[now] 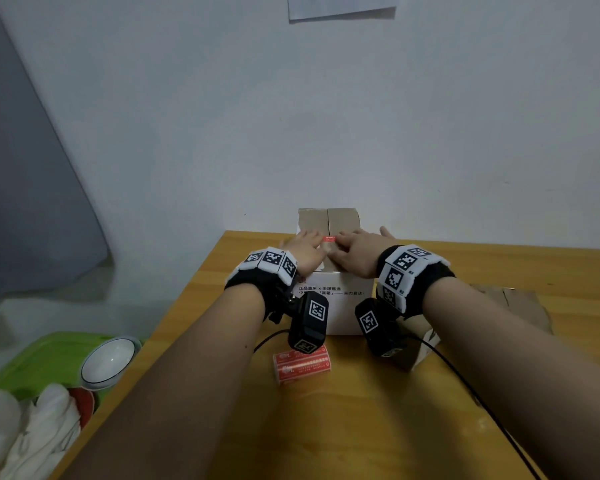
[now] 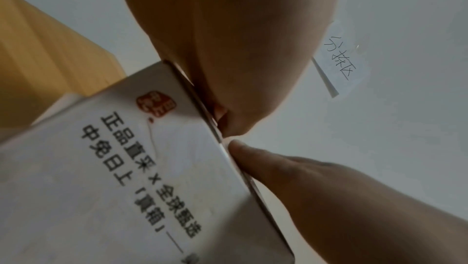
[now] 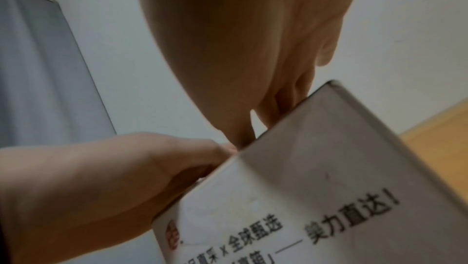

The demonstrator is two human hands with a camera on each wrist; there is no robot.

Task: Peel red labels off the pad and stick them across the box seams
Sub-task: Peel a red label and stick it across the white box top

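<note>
A white cardboard box (image 1: 340, 299) with black print stands on the wooden table (image 1: 326, 427) against the wall, its brown flaps folded closed. A small red label (image 1: 329, 239) lies across the centre seam on top. My left hand (image 1: 303, 249) lies flat on the left flap and my right hand (image 1: 355, 251) flat on the right flap, fingertips meeting beside the label. The red label pad (image 1: 302, 367) lies on the table in front of the box. In the wrist views each palm (image 2: 228, 48) (image 3: 240, 48) presses on the box's top edge (image 2: 202, 112) (image 3: 291, 112).
A torn piece of brown cardboard (image 1: 513, 306) lies right of the box. Off the table's left edge sit a green tray (image 1: 42, 362) with a white bowl (image 1: 110, 362) and white gloves (image 1: 32, 431). A black cable (image 1: 465, 382) trails over the table.
</note>
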